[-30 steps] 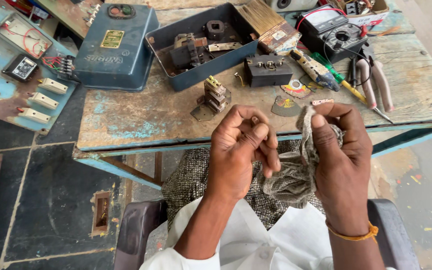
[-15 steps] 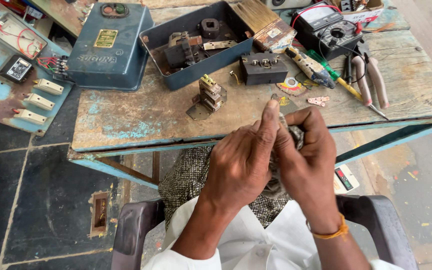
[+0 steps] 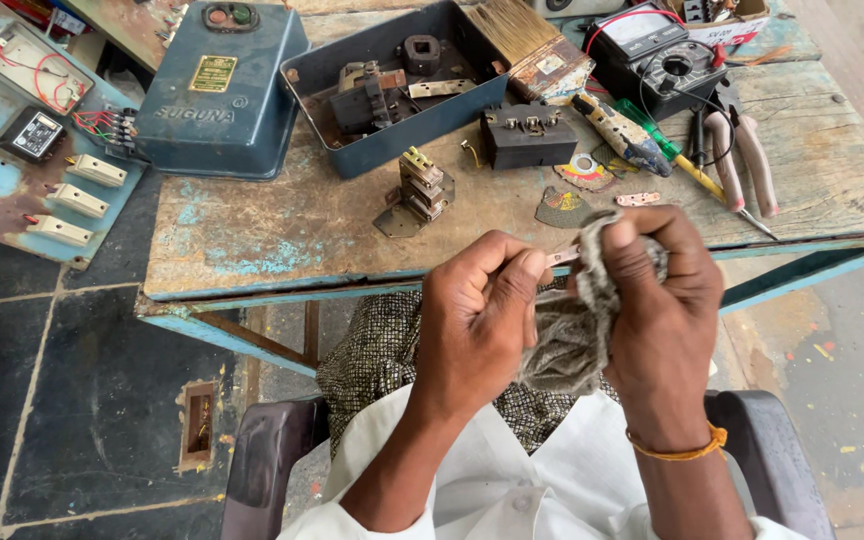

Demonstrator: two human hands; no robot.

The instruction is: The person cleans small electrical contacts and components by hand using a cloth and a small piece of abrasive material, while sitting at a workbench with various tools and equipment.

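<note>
My left hand (image 3: 477, 320) pinches a small metal strip (image 3: 562, 257), closed tight; my right hand (image 3: 657, 300) is clenched around a grey rag (image 3: 567, 335) at the strip's tip. Best, I judge, to grip firmly and rub in short strokes. At twelve o'clock the worn wooden table (image 3: 282, 235) carries an open blue box (image 3: 397, 85); dark floor tiles (image 3: 102, 400) lie at nine.
</note>
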